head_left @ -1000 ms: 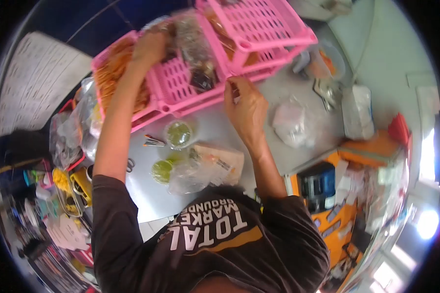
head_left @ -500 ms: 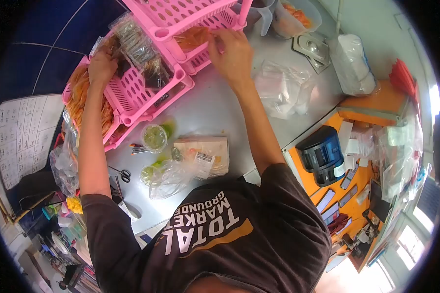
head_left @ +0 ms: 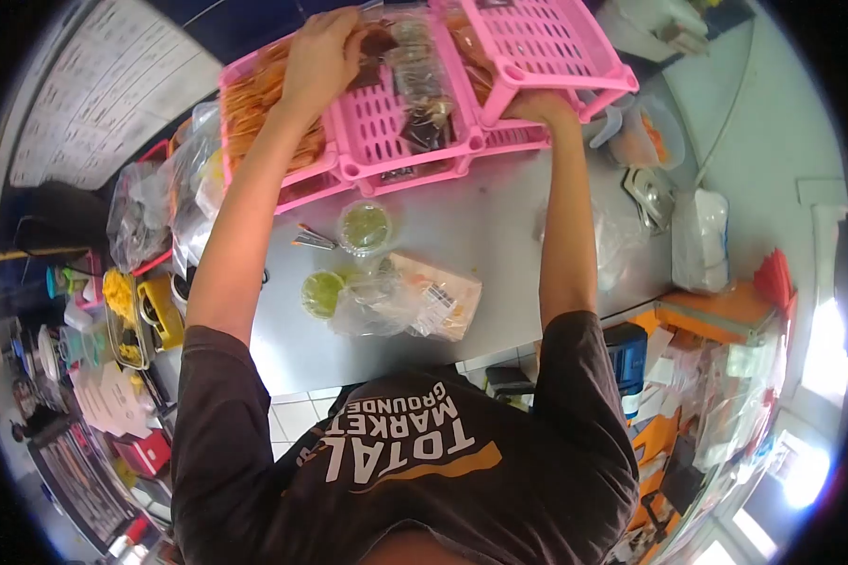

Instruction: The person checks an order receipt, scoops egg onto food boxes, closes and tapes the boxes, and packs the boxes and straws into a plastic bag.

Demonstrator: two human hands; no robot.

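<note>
My left hand (head_left: 325,58) is over the pink basket (head_left: 349,169), beside dark packets, its fingers bent and partly hidden; what it holds, if anything, I cannot make out. Orange-brown packets (head_left: 259,104) fill the basket's left section, and clear packets (head_left: 419,71) lie in its middle section. My right hand (head_left: 542,105) reaches into the right section beneath the raised pink basket (head_left: 546,42), its fingers hidden behind the pink rim.
Two green cups (head_left: 365,227) (head_left: 323,294), a clear plastic bag (head_left: 372,306) and a brown package (head_left: 457,297) lie on the metal table (head_left: 443,217). At the right are a tub of orange pieces (head_left: 652,137) and a wrapped white stack (head_left: 700,240).
The view has shifted, so the baskets appear further right than half a second ago. My right hand has gone from the basket's front edge to under the raised basket.
</note>
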